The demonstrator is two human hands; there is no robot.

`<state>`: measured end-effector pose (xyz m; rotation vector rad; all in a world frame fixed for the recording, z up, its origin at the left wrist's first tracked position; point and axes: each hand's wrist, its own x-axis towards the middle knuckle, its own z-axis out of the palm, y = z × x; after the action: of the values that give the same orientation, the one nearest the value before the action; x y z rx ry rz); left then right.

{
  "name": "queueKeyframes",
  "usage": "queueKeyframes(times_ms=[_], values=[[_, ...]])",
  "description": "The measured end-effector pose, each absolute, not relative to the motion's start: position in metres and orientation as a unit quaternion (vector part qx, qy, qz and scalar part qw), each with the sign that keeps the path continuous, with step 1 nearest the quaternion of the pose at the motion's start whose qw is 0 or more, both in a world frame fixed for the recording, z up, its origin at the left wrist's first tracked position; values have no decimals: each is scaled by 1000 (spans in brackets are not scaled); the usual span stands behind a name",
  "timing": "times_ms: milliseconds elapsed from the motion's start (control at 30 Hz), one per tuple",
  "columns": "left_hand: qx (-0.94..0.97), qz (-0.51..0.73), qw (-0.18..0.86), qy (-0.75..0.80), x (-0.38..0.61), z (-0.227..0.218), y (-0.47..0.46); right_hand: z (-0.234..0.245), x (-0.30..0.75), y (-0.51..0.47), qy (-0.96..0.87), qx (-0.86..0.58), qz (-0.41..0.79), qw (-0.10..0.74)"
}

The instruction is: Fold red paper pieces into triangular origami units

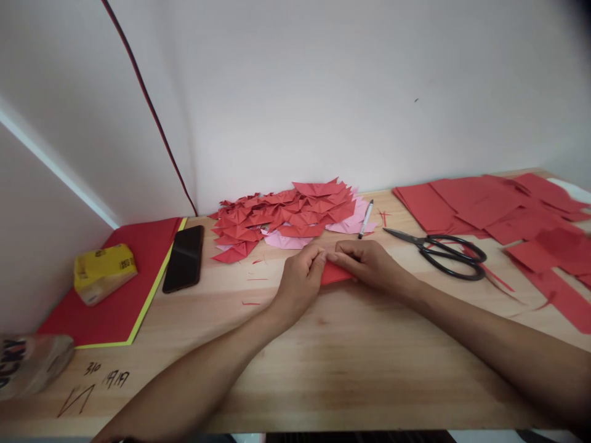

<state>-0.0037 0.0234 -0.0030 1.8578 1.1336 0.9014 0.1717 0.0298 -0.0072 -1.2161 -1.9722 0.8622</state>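
Note:
Over the middle of the table, a piece of red paper (336, 274) is pinched between both hands. My left hand (299, 277) is closed on its left edge, thumb and fingers together. From the right, my right hand (364, 263) grips the upper part, and the two thumbs almost meet. Only the lower part of the paper shows; the fingers hide the rest. Just beyond the hands lies a heap of folded red paper pieces (281, 212), with some pink folded pieces (289, 240) among them. A white pen (366, 219) rests at the heap's right end.
Black-handled scissors (455, 252) lie right of my hands, near loose red paper sheets (480, 203) and thin offcuts. At left are a phone (183, 258), red and yellow sheets (152, 271) under a yellow packet (104, 271), and a plastic-wrapped item (34, 364). A wall stands behind.

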Motion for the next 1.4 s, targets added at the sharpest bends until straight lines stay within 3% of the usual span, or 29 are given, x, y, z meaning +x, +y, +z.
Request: queueKeyframes(times_ms=[600,833,1100,1200,1400], values=[[712,378,342,482,-5,1,21,-4,179,39,-707,-442,473,286],[712,382,344,479,-5,-3,21,3,183,39,-724,-469,453,226],[713,382,342,478,-7,-3,22,11,193,45,-715,-421,537,156],[714,386,357,462,-7,0,23,15,197,45,-738,-417,507,154],[719,371,394,436,-6,2,22,12,184,35,-787,-421,375,250]])
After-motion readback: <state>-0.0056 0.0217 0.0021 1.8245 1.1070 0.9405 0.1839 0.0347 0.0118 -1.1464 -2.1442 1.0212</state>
